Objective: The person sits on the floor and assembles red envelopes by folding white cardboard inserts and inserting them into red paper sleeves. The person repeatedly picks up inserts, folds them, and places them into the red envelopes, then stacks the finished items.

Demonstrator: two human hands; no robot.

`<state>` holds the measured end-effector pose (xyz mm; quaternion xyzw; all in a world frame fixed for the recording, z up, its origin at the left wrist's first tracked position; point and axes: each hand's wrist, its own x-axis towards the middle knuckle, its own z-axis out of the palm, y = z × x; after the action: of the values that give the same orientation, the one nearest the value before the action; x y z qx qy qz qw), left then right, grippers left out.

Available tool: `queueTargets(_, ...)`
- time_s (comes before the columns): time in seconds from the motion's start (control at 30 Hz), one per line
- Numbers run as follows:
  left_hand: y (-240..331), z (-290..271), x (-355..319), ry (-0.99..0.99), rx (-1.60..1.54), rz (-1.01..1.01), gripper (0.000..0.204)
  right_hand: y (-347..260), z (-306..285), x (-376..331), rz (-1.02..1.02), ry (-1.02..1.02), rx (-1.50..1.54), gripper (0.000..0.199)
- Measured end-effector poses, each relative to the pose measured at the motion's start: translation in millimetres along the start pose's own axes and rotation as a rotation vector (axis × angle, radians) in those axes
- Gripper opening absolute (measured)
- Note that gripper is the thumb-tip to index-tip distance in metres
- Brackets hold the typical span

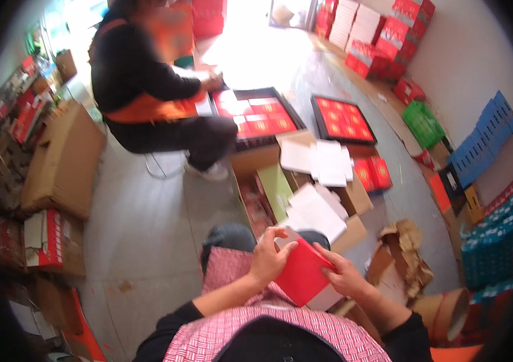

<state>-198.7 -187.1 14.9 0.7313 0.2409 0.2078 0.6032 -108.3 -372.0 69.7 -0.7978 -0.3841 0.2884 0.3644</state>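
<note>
A red cardboard box [302, 274] with a white inside is held over my lap, between my two hands. My left hand [270, 256] pinches its upper left edge, where a pale flap shows. The fingers of my right hand [345, 274] are wrapped round its right side. Just beyond my knees stands an open brown carton [250, 208]. Flat white cardboard pieces [315, 211] lie across it, and a light green panel [275, 192] stands inside. What the red box contains, if anything, cannot be seen.
Ahead on the left sits a co-worker [148, 84] beside a black tray [295, 114] of red boxes. Another black tray [316, 120] stands to its right, with red boxes [372, 174] nearby. Crumpled brown paper [410, 253], a green basket [423, 125] and stacked cartons [63, 160] line the sides.
</note>
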Motion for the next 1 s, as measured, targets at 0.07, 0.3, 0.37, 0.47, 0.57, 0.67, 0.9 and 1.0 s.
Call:
queueTargets(0.07, -7.5, -5.9, 13.2, 0.193, 0.137, 0.226, 0.049, 25.5, 7.0, 4.0, 0.040, 0.203, 0.407, 0.060)
queueTargets(0.3, -38.4, 13.1, 4.7, -0.223, -0.469, -0.116, 0.052, 30.5, 46.4, -23.9, 0.083, 0.451, 0.941, 0.051)
queueTargets(0.37, -51.6, 21.7, -1.0, -0.275, -0.497, -0.122, 0.052, 34.6, 40.2, -28.6, 0.106, 0.533, 0.969, 0.042)
queueTargets(0.47, -45.2, 29.6, -9.6, -0.335, -0.537, -0.181, 0.052, 66.9, 32.4, -24.0, 0.169, 0.576, 0.941, 0.035)
queueTargets(0.57, -46.2, 31.0, -7.2, -0.322, -0.519, -0.226, 0.047, 81.2, 27.2, -13.9, 0.174, 0.559, 0.943, 0.032)
queueTargets(0.67, -64.3, 30.3, 7.3, -0.327, -0.532, -0.232, 0.038, 99.6, 21.9, 0.4, 0.196, 0.492, 0.974, 0.033)
queueTargets(0.9, -64.6, 16.8, 25.6, -0.369, -0.766, -0.474, 0.030, 102.9, 8.9, 12.5, 0.162, 0.345, 0.986, 0.031)
queueTargets(1.0, -59.2, 13.5, 29.1, -0.369, -0.860, -0.508, 0.028, 110.2, 9.9, 15.9, 0.113, 0.342, 1.001, 0.029)
